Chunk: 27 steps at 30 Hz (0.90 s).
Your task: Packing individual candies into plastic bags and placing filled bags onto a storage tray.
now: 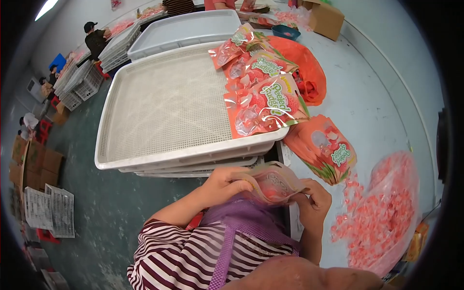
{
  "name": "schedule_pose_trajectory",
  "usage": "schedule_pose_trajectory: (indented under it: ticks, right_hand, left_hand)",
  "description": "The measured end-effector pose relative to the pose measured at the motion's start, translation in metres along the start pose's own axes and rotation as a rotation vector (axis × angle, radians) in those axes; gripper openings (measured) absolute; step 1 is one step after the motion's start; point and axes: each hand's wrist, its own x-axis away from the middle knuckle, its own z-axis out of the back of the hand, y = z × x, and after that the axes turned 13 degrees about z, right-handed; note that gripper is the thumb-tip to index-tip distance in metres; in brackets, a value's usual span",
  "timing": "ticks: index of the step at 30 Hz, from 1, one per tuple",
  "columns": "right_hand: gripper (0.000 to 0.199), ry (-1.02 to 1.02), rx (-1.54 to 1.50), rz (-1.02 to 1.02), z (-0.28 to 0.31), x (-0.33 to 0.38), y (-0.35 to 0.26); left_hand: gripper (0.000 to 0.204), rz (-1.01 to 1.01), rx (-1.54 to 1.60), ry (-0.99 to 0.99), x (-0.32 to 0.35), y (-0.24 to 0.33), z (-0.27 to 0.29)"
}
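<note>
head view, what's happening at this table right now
A person in a striped top holds a red printed pouch with both hands, the left hand and right hand gripping its sides. Filled pouches lie on the white mesh tray. A stack of empty pouches and a clear bag of pink wrapped candies sit to the right.

Red-and-green printed pouches [263, 104], white mesh tray [164, 104], maroon-and-white striped sleeve [193, 251].
</note>
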Motion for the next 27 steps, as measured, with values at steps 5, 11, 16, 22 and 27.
schedule_pose_trajectory:
  ticks: [5, 11, 16, 22, 27]
  right_hand:
    - [0.007, 0.158, 0.015, -0.025, 0.006, 0.018, 0.006]
    - [0.008, 0.262, -0.051, -0.001, 0.001, 0.021, 0.011]
    - [0.005, 0.305, -0.103, -0.118, 0.004, 0.020, 0.004]
    - [0.021, 0.120, 0.205, 0.014, 0.016, 0.004, 0.001]
    - [0.027, -0.050, 0.199, 0.041, 0.023, 0.005, -0.002]
  left_hand:
    - [0.016, -0.189, -0.019, 0.152, -0.005, -0.006, -0.011]
    - [0.020, 0.135, 0.255, -0.052, -0.004, 0.014, -0.008]
    - [0.022, -0.261, 0.030, -0.006, -0.020, -0.002, -0.018]
    - [0.018, -0.491, -0.210, 0.060, -0.026, 0.004, -0.013]
    - [0.020, -0.571, -0.359, 0.087, -0.028, 0.007, -0.022]
